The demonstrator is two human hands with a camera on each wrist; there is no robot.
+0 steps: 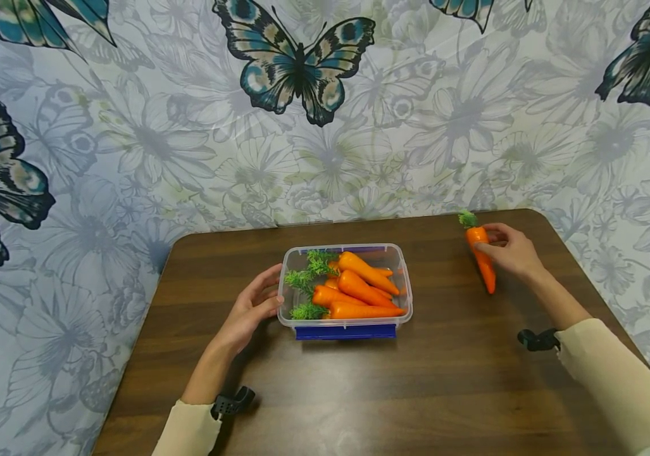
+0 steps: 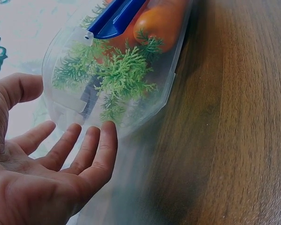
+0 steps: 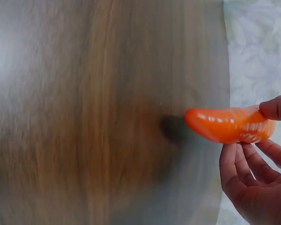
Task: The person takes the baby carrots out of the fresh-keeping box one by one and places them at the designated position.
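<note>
A clear plastic container [image 1: 406, 285] with a blue clip [image 1: 345, 332] on its front side holds several orange carrots [image 1: 361, 288] with green leafy tops at the left. My left hand [image 1: 256, 304] touches its left end, fingers spread and lightly bent. In the left wrist view the fingertips [image 2: 107, 129] are right at the container's wall. On the right, my right hand [image 1: 509, 250] pinches a single carrot [image 1: 481, 259] between thumb and fingers, green top pointing away and tip toward me. The right wrist view shows this carrot [image 3: 225, 124] above the table, its leaves hidden.
The brown wooden table [image 1: 450, 386] has rounded far corners. Behind it hangs a pale floral cloth [image 1: 336, 164] with blue butterflies. Dark bands [image 1: 233, 402] circle both wrists, below cream sleeves.
</note>
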